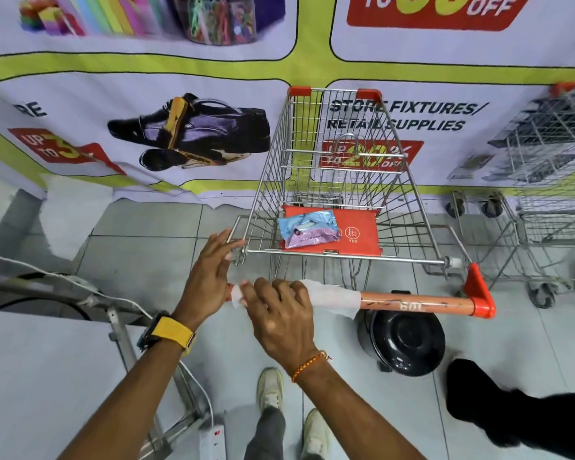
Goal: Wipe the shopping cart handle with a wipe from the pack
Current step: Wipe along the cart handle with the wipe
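Note:
A wire shopping cart stands in front of me with its orange handle running left to right. A white wipe is draped over the handle's left half. My right hand presses down on the wipe, fingers curled over the bar. My left hand is at the handle's left end with fingers spread, touching the wipe's left edge near the cart frame. The blue and purple wipe pack lies on the red child-seat flap inside the cart.
A second wire cart is parked at the right. A black round object sits on the tiled floor under the handle. A metal frame with cables and a power strip are at the left. A printed banner covers the wall ahead.

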`<action>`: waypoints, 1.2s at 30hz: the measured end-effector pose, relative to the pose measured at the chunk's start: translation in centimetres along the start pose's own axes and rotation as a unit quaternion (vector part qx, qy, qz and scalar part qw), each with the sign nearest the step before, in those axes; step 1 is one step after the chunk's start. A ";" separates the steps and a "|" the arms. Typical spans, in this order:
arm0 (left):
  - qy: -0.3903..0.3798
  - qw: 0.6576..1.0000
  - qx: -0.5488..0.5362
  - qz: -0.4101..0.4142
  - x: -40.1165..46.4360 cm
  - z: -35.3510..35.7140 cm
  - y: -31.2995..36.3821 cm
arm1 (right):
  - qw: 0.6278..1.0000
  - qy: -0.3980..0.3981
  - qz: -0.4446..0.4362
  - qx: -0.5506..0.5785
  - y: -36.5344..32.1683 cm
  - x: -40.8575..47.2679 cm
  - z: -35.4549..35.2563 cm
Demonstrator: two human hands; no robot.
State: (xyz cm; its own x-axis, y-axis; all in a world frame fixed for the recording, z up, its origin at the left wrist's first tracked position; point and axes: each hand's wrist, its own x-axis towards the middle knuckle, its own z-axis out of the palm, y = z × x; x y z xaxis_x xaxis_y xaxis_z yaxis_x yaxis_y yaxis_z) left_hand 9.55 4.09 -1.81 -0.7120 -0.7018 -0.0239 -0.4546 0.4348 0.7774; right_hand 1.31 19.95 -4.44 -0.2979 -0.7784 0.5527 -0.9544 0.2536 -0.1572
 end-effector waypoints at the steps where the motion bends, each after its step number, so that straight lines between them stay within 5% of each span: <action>1: -0.002 1.000 0.003 0.003 0.0 0.0 0.0 | 1.000 -0.001 0.004 0.002 0.1 -0.1 -0.1; 15: 0.001 1.000 0.013 -0.002 -0.4 0.3 -0.3 | 0.995 0.017 0.095 -0.020 11.5 -5.3 -6.4; 20: 0.046 0.998 -0.034 -0.026 -0.9 1.9 0.9 | 0.988 0.035 0.151 -0.003 10.2 -5.5 -6.0; 28: 0.036 0.997 -0.067 -0.033 -1.3 1.9 0.9 | 0.998 0.010 0.044 0.045 1.1 -1.7 -1.7; 36: 0.013 0.997 -0.075 -0.024 -1.1 1.3 0.6 | 0.996 0.066 -0.017 0.056 0.5 -1.4 -0.5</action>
State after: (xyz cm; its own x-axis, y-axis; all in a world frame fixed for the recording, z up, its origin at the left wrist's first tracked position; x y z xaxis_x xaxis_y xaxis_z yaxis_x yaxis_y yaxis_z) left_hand 9.31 5.87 -2.14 -0.6758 -0.7355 -0.0482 -0.4019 0.3129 0.8606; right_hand 1.23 21.44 -4.87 -0.2667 -0.7019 0.6604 -0.9623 0.1562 -0.2226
